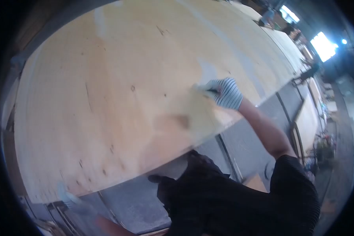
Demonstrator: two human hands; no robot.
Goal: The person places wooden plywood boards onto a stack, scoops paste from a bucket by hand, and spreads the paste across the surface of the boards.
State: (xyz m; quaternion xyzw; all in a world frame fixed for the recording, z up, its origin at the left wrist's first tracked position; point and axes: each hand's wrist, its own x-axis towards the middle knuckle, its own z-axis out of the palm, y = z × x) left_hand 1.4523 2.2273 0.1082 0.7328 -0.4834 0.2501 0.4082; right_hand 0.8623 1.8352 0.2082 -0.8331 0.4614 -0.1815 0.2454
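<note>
A broad light wooden sheet (122,67), like plywood, with knots and pale grey streaks, fills most of the view. Over its right part is my right hand (225,93), in a white glove with dark stripes. Its fingers are closed, and a small dark part shows between them. A pale blurred shape reaches from the fingertips toward the sheet, and I cannot make out what it is. My left hand (72,201), gloved and smeared by motion, is at the sheet's near left edge. Whether its fingers hold anything does not show.
Grey floor (247,137) with dark lines runs along the sheet's near edge. More boards (306,120) lie to the right, with clutter beside them. Other people (268,17) are in the far background, near bright windows (323,46). Wooden pieces (53,228) lie at the lower left.
</note>
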